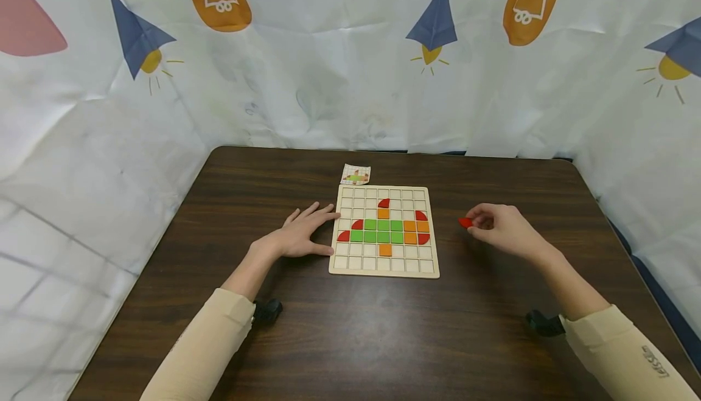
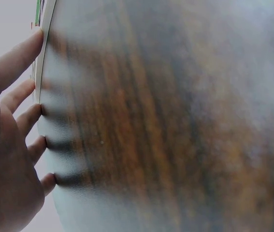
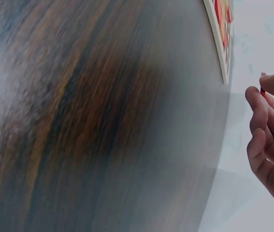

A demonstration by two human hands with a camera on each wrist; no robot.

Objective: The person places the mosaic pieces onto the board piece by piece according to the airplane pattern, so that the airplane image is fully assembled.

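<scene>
A square wooden grid board (image 1: 356,263) lies mid-table, holding several green square tiles (image 1: 383,230), orange square tiles (image 1: 386,250) and red rounded tiles (image 1: 344,236). My left hand (image 1: 298,232) is spread flat at the board's left side, thumb and index fingertip at its edge. Off the right side of the board, my right hand (image 1: 501,227) pinches a small red tile (image 1: 465,223) between thumb and index finger. In the right wrist view the red tile (image 3: 263,91) shows as a thin edge between those fingertips.
A small pattern card (image 1: 356,174) with a coloured grid picture lies just behind the board's upper left edge. The dark wood table (image 1: 350,340) meets a white printed cloth (image 1: 328,84) hung at the back and sides.
</scene>
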